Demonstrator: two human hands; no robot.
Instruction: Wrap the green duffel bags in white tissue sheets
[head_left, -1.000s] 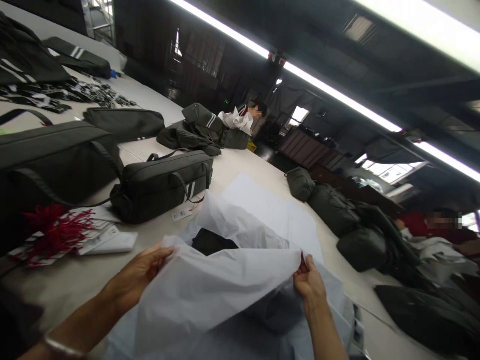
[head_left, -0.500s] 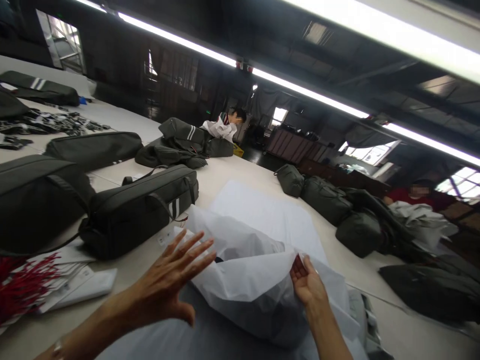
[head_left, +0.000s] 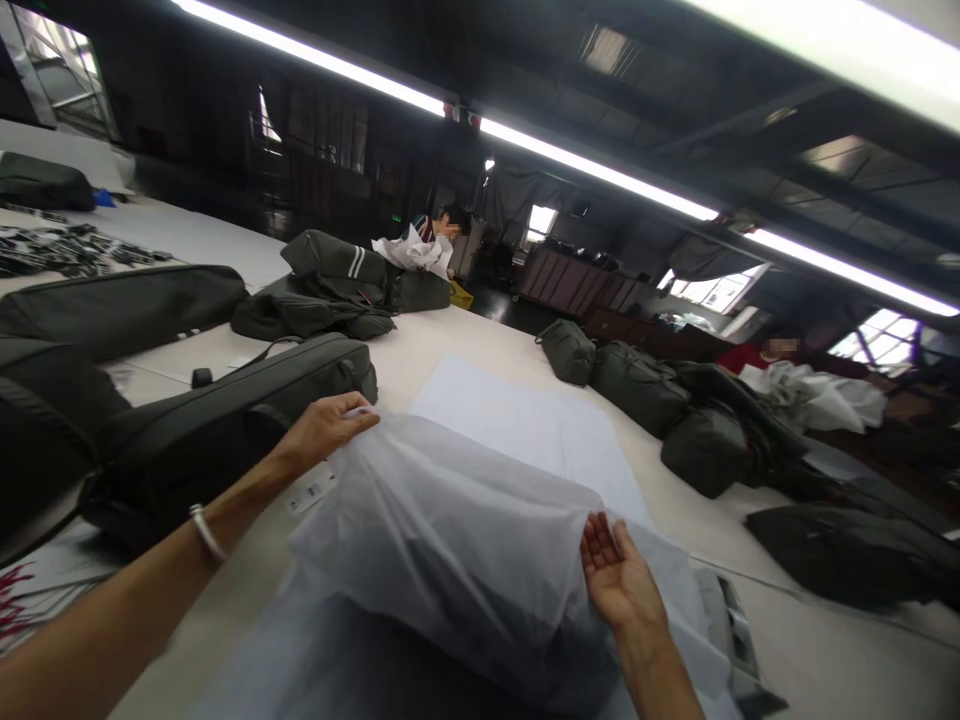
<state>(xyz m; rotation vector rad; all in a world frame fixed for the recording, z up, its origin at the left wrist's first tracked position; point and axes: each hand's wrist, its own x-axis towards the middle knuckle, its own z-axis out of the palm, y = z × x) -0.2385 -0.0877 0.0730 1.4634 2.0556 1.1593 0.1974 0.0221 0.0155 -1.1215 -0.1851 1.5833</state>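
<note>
Strip lights (head_left: pixel 592 168) cross a dim workroom above a pale tabletop (head_left: pixel 480 335). On its near middle lies a translucent white bag (head_left: pixel 465 520), with something dark showing through. The left hand (head_left: pixel 322 430) pinches its far left edge between thumb and fingers; the right hand (head_left: pixel 622 585) is open, palm up, fingers slightly curled against its right end. White sheeting (head_left: pixel 517 415) lies flat beyond. Dark green bags (head_left: pixel 247 405) crowd the left, one beside a white tag (head_left: pixel 311 490); others (head_left: pixel 637 390) line the right.
</note>
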